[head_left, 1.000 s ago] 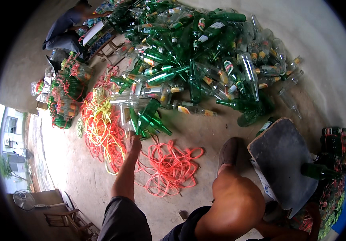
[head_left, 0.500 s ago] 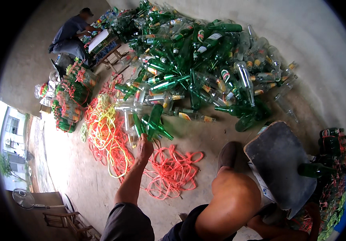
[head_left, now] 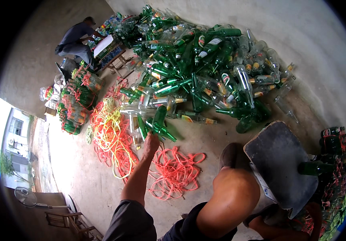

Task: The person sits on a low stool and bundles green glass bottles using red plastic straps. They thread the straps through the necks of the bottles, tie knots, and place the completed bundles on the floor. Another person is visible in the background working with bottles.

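Note:
My left hand (head_left: 151,141) reaches forward to the near edge of a large heap of glass bottles. Its fingers are closed at the neck end of a green bottle (head_left: 159,116), whose base points away from me. Other green bottles (head_left: 164,131) lie right beside the fingers. Clear bottles (head_left: 134,127) rest just left of them. At the lower right, my right hand (head_left: 313,209) is dark and partly hidden beyond a black board (head_left: 282,160); its fingers cannot be made out. Nearest to it are green bottles bound with red string (head_left: 330,140).
Tangled red and yellow plastic string (head_left: 110,136) covers the floor at left, with a red tangle (head_left: 177,172) nearer me. Tied bottle bundles (head_left: 74,108) stand beyond it. Another person (head_left: 75,40) bends over a wooden stand at far left. A fan (head_left: 25,197) and wooden chair (head_left: 66,221) are lower left.
My left hand has shifted slightly right and away from me, among the same green bottles. The whole view has turned a little. The other person's arms have moved.

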Demonstrator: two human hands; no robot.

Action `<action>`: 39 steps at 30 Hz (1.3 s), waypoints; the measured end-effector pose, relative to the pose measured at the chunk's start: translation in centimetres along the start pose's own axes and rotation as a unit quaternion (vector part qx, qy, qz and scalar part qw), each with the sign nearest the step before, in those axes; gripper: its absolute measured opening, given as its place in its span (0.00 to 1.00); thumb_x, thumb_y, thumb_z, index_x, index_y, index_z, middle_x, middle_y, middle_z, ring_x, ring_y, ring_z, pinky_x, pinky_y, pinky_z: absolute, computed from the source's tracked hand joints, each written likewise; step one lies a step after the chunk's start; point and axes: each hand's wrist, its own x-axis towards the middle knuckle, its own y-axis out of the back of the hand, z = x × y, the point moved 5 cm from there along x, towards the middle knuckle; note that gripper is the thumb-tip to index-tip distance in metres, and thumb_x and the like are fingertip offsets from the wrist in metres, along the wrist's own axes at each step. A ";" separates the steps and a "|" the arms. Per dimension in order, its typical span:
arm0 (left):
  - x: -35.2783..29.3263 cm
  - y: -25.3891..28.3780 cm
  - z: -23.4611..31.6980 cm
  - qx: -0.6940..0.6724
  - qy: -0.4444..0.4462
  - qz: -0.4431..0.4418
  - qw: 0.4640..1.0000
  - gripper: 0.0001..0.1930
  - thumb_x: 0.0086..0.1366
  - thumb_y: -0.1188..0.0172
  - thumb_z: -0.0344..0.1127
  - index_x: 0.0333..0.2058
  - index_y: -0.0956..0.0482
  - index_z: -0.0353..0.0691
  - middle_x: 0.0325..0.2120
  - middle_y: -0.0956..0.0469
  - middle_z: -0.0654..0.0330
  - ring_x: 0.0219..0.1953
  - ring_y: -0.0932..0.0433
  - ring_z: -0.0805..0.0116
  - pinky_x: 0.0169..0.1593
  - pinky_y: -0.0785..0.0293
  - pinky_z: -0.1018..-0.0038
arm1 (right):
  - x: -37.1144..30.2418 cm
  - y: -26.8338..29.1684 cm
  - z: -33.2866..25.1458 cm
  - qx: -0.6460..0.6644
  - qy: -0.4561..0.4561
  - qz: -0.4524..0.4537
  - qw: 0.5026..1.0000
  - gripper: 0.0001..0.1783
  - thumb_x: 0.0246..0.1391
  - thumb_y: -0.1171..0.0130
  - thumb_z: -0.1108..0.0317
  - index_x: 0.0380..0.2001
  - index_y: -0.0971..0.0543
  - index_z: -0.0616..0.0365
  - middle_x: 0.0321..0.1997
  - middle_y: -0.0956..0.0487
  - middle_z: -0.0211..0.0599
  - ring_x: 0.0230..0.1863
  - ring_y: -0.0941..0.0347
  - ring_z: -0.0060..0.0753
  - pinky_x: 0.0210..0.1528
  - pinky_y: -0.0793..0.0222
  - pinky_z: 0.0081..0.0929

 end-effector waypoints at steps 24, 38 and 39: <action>-9.9 7.1 10.6 -0.377 0.128 -0.126 0.908 0.21 0.77 0.45 0.48 0.30 0.24 0.36 0.22 0.28 0.66 0.19 0.31 0.78 0.21 0.32 0.77 | -0.4 -0.9 1.1 0.041 0.072 -0.047 0.995 0.14 0.63 0.39 0.62 0.39 0.19 0.65 0.21 0.22 0.37 0.15 0.25 0.29 0.17 0.26 0.31; -14.5 16.2 34.6 -0.215 -0.297 -0.073 0.928 0.10 0.74 0.42 0.33 0.43 0.16 0.32 0.24 0.21 0.57 0.28 0.26 0.76 0.32 0.29 0.72 | -3.2 0.8 0.1 0.017 0.088 -0.012 0.996 0.15 0.60 0.33 0.60 0.46 0.18 0.58 0.36 0.19 0.32 0.38 0.23 0.21 0.38 0.23 0.32; -14.3 15.9 35.1 -0.200 -0.263 -0.110 0.938 0.10 0.73 0.41 0.33 0.44 0.16 0.32 0.24 0.20 0.58 0.27 0.27 0.77 0.31 0.29 0.72 | -2.5 0.7 -0.3 0.030 0.133 0.001 0.991 0.15 0.61 0.34 0.60 0.46 0.18 0.58 0.32 0.20 0.31 0.32 0.23 0.21 0.33 0.24 0.29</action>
